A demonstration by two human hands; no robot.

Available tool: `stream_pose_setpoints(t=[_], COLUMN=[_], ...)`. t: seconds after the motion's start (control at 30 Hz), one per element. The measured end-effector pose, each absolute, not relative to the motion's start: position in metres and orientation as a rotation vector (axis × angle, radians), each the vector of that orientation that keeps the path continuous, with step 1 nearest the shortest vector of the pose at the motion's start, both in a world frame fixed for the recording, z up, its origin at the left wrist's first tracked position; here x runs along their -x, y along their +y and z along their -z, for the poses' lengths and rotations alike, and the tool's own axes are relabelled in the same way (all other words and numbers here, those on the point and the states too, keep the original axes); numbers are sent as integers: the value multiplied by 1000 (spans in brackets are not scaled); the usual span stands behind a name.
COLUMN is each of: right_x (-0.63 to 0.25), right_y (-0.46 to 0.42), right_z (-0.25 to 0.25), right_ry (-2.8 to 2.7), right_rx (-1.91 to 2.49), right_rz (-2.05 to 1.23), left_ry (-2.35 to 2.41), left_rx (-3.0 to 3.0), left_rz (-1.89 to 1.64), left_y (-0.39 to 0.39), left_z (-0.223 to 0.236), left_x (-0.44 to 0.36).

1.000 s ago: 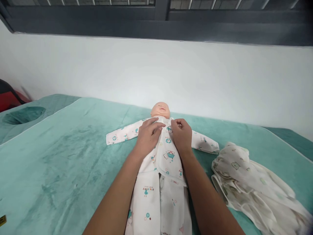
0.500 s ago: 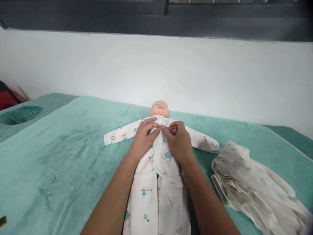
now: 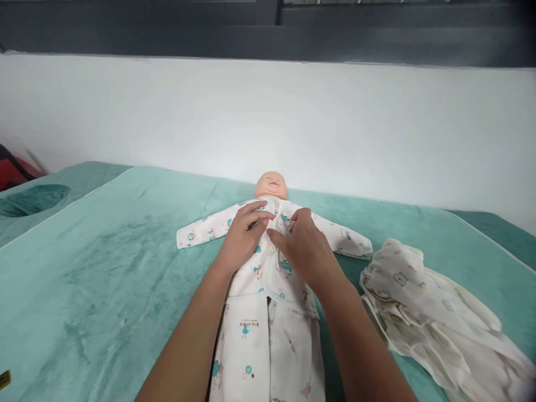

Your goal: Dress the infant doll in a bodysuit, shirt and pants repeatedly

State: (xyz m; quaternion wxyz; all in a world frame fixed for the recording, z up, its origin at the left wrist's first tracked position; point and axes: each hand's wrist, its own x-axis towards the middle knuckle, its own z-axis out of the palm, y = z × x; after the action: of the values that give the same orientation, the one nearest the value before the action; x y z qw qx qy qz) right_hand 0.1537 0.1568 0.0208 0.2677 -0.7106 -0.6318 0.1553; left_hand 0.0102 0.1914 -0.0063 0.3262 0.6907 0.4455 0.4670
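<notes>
A baby doll point(image 3: 271, 184) lies on its back with both sleeves spread wide. It wears a white printed baby jacket point(image 3: 253, 268) with a buttoned front and matching white pants point(image 3: 247, 352). My left hand point(image 3: 245, 234) lies on the jacket's chest, its fingers stretched toward the front edge and its thumb below them. Across from it, my right hand point(image 3: 307, 245) hovers at the other side of the chest opening. Its thumb is apart from the curled fingers, and nothing shows between them. A button is visible just below the hands.
A crumpled white printed baby cloth point(image 3: 435, 318) lies on the right. Green plush covering point(image 3: 104, 268) spreads under everything, with a hole point(image 3: 33, 200) at the far left. A white wall point(image 3: 268, 111) stands behind the doll's head. Something red and black point(image 3: 14, 170) is at the left edge.
My right thumb and fingers have come off the jacket's front edge and parted, the thumb moving down. My left hand stays on the chest, its thumb slightly drawn back.
</notes>
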Motion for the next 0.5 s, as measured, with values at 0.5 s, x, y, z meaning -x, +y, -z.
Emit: stream_pose_setpoints(t=[0.5], right_x=[-188], right_y=[182], right_z=[2], right_ry=[-1573], right_rx=[1217], right_rz=[-1021], left_ry=[1207], left_rx=[-1899], left_rz=[-1196], left_y=[190], left_z=[4], left_x=[-12])
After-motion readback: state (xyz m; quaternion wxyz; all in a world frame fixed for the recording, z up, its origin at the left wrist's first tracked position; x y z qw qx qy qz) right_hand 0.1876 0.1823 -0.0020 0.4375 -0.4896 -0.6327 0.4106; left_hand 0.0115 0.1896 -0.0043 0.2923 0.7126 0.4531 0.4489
